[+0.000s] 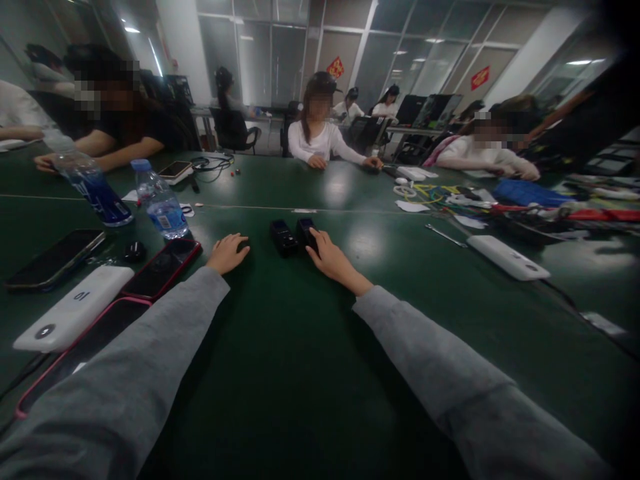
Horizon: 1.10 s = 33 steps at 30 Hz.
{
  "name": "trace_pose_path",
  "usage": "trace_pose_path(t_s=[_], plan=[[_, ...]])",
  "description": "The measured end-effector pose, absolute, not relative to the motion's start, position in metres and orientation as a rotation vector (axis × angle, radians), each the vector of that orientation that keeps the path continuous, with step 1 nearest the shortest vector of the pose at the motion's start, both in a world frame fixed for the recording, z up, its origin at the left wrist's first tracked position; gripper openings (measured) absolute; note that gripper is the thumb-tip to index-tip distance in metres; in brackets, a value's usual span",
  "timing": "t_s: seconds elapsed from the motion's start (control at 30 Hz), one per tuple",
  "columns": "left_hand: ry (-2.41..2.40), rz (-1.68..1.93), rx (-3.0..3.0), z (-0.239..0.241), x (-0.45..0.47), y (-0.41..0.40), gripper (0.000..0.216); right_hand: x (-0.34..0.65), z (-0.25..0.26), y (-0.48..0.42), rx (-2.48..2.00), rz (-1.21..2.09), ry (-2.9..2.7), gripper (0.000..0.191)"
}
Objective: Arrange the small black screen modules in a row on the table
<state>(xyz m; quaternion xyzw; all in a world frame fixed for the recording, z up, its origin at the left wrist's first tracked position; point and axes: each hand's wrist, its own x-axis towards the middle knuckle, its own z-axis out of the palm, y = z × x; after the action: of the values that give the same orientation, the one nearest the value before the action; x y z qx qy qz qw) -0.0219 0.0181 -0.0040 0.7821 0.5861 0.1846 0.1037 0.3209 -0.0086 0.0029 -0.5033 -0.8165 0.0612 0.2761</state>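
The right hand (331, 257) touches a black device (303, 230); whether it grips, I cannot tell. The left hand (227, 253) lies open and empty, well apart to its left.

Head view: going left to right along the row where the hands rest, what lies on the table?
Black phone → red-cased phone → left hand → black box → second black box → right hand → metal tool → white power bank.

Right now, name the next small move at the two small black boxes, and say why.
Probably close the right hand around the right-hand small black box: the hand only touches it without gripping, while the left hand rests on the dark green table.
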Motion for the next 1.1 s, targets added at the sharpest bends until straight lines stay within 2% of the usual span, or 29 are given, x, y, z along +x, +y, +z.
trace_pose_path(t_s=[0.13,0.27,0.5,0.67,0.93,1.1], plan=[[1.701,0.801,2.147,0.01,0.035,0.002,0.082,0.321,0.005,-0.008,-1.344,0.187,-2.215,0.062],[1.544,0.991,2.406,0.018,0.078,-0.006,0.106,0.324,0.001,-0.005,-1.302,0.167,-2.22,0.067],[1.315,0.75,2.726,0.01,0.072,0.008,0.074,0.324,-0.002,-0.005,-1.303,0.133,-2.206,0.066],[1.389,0.815,2.715,0.006,0.068,0.007,0.062,0.324,-0.001,-0.005,-1.304,0.146,-2.208,0.066],[1.324,0.842,2.66,0.002,0.067,0.012,0.062,0.324,0.0,-0.006,-1.306,0.154,-2.192,0.07],[1.142,0.879,2.612,0.001,0.064,0.017,0.071,0.323,0.005,-0.009,-1.308,0.161,-2.254,0.06]])
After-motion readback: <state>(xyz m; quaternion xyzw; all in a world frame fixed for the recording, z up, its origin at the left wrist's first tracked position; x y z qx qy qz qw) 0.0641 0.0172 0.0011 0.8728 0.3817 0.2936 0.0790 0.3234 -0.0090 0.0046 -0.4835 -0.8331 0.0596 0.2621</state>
